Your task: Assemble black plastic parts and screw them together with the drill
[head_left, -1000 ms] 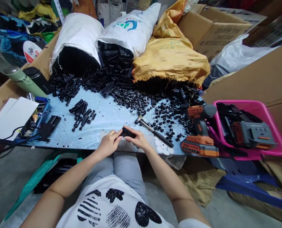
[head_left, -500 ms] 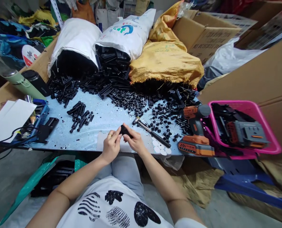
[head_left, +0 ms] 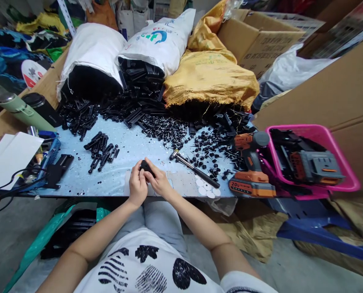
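Observation:
A small black part (head_left: 144, 165) is held between both hands above the near edge of the blue table (head_left: 86, 175). My left hand (head_left: 137, 185) has its fingers closed around the part's left side. My right hand (head_left: 157, 179) grips it from the right. The fingers hide much of the part. To the right lies a hammer (head_left: 196, 169) with a black handle, beside white round discs (head_left: 204, 188). A small pile of black strips (head_left: 99, 146) rests on the table to the left.
Sacks (head_left: 212, 77) spill black parts and pins (head_left: 166, 128) across the back. An orange cordless drill (head_left: 251, 177) and a pink basket (head_left: 350, 179) stand right. At left are a green bottle (head_left: 27, 114), a blue tray (head_left: 54, 150) and papers (head_left: 12, 158).
Both hands have moved left with the black part. The part has turned in the fingers and shows a flatter face. The camera view has shifted slightly.

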`<state>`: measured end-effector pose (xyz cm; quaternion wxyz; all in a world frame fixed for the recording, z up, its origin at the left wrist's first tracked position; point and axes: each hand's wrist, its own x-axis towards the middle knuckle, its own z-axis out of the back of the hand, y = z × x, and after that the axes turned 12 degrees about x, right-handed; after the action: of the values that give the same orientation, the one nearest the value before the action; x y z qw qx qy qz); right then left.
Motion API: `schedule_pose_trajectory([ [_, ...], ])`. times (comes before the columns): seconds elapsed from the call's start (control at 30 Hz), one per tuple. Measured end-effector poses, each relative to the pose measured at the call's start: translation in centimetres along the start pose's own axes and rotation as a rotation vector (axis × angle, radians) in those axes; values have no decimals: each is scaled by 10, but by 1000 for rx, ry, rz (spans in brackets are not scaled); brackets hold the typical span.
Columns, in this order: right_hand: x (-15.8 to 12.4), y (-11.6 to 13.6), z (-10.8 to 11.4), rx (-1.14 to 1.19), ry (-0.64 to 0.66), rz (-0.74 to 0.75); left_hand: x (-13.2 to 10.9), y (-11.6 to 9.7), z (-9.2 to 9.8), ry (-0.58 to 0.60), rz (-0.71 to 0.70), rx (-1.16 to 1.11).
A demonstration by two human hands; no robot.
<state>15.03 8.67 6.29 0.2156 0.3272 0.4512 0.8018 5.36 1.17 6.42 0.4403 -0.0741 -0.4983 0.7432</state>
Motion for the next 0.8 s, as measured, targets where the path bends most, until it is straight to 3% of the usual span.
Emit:
schedule_pose_trajectory([
  [0.07,18,-18,15,-160,162,-46,-8,15,1,84,168,8],
  [0.13,45,-46,45,-334,168,-99,-14,27,7,165,186,166],
  [0.2,76,-81,89,-470,29,-175,-13,34,14,202,36,397],
  [0.27,107,-116,137,-614,-171,-276,-5,34,18,276,-214,549],
  [0.37,145,-160,198,-806,-411,-455,13,29,14,532,-547,627],
  [0.47,173,-184,237,-886,-560,-521,25,28,6,704,-661,677],
  [0.53,194,-189,256,-898,-666,-482,25,31,3,710,-663,685],
  [0.67,245,-186,301,-800,-857,-339,15,40,4,601,-632,628],
  [0.8,277,-184,359,-523,-998,-594,8,44,1,526,-624,596],
])
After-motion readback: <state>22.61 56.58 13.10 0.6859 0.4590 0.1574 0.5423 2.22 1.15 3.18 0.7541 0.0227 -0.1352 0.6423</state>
